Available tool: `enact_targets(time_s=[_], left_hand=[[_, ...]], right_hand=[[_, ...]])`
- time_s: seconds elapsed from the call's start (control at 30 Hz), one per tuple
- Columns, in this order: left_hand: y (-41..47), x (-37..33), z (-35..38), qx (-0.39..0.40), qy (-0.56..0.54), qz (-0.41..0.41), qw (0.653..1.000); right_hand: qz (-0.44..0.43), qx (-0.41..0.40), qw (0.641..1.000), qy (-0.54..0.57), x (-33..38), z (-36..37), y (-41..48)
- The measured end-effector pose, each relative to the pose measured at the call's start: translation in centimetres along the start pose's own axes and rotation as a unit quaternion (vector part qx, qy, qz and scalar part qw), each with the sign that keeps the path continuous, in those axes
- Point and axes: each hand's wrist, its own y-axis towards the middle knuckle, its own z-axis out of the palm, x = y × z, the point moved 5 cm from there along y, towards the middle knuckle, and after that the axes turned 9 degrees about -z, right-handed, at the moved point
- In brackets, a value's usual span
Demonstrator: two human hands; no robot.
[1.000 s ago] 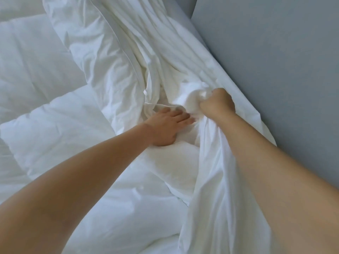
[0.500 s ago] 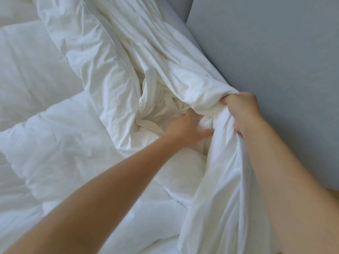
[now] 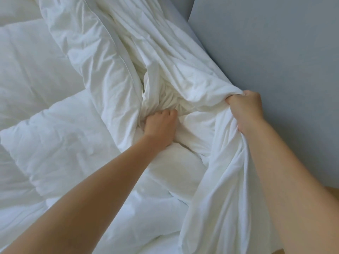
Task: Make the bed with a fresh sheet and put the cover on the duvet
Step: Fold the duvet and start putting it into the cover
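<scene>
Cover (image 3: 183,79) edge is gripped by right hand (image 3: 245,107), bunched folds by left hand (image 3: 161,123). Twisted fabric could be jammed w/ duvet (image 3: 55,134) if yanked.

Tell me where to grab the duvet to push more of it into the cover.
I'd grip the duvet by the puffy lobe below your left hand, coming from your near left side. It bulges free there at the cover mouth, while your right hand holds the cover's bunched edge up on the right, blocking that side.
</scene>
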Motion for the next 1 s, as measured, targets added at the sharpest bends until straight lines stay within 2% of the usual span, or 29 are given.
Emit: enact_targets(time_s=[0.1, 0.17, 0.2, 0.27, 0.33, 0.37, 0.4, 0.47, 0.53, 0.57, 0.6, 0.63, 0.7, 0.77, 0.8, 0.83, 0.87, 0.93, 1.0], left_hand=[[-0.1, 0.6, 0.4, 0.061, -0.114, -0.046, 0.99], [-0.3, 0.8, 0.5, 0.079, -0.225, -0.09, 0.967], [-0.3, 0.7, 0.6, 0.079, -0.297, -0.116, 0.945], [-0.4, 0.4, 0.5, 0.081, -0.465, -0.163, 0.866], [-0.4, 0.3, 0.6, 0.082, -0.571, -0.183, 0.796], [-0.6, 0.5, 0.7, 0.081, -0.582, -0.183, 0.788], [-0.7, 1.0, 0.9, 0.079, -0.559, -0.182, 0.805], [-0.8, 2.8, 1.5, 0.078, -0.435, -0.185, 0.878], [-1.0, 4.2, 2.1, 0.096, -0.231, -0.19, 0.949], [-1.0, 4.2, 2.0, 0.101, -0.132, -0.182, 0.969], [-0.9, 3.9, 1.8, 0.096, -0.068, -0.17, 0.978], [-0.8, 3.5, 1.5, 0.087, -0.048, -0.163, 0.982], [-0.8, 2.3, 0.4, 0.035, -0.095, -0.125, 0.987], [-1.4, 0.6, -0.6, -0.046, -0.142, -0.01, 0.989], [-1.7, -0.4, -0.5, -0.051, -0.127, 0.068, 0.988], [-1.8, -1.2, 0.1, -0.019, -0.086, 0.132, 0.987], [-1.7, -1.4, 1.4, 0.048, -0.028, 0.153, 0.987], [-0.7, 0.2, 4.0, 0.174, 0.082, 0.082, 0.978], [0.8, 1.3, 4.7, 0.211, 0.105, -0.004, 0.972]], right_hand=[[0.01, 0.091, 0.993, -0.074, -0.5, 1.0, -0.3], [0.019, 0.173, 0.972, -0.156, -1.3, 2.2, -1.0], [0.014, 0.209, 0.956, -0.207, -1.8, 3.1, -1.8], [-0.025, 0.254, 0.913, -0.319, -3.0, 5.4, -3.9], [-0.079, 0.228, 0.894, -0.378, -3.6, 6.8, -5.3], [-0.103, 0.177, 0.909, -0.364, -3.2, 6.4, -5.1], [-0.12, 0.106, 0.933, -0.322, -2.8, 5.1, -4.2], [-0.111, -0.035, 0.973, -0.197, -2.4, 0.6, -2.5], [-0.118, -0.121, 0.981, -0.095, -1.9, -3.4, -1.8], [-0.116, -0.128, 0.981, -0.089, -1.8, -4.4, -1.9], [-0.11, -0.119, 0.982, -0.099, -1.7, -4.7, -2.1], [-0.105, -0.1, 0.983, -0.114, -1.8, -4.5, -2.2], [-0.102, -0.065, 0.984, -0.13, -1.8, -3.6, -2.6], [-0.082, -0.042, 0.99, -0.109, -1.5, -3.0, -2.8], [-0.056, -0.025, 0.995, -0.081, -1.6, -2.9, -2.8], [-0.021, -0.005, 0.999, -0.046, -1.6, -2.7, -3.0], [0.017, 0.02, 1.0, -0.007, -1.6, -2.6, -3.2], [0.084, 0.05, 0.993, 0.073, -1.4, -2.7, -3.6], [0.109, 0.047, 0.986, 0.118, -0.9, -3.3, -4.1]])
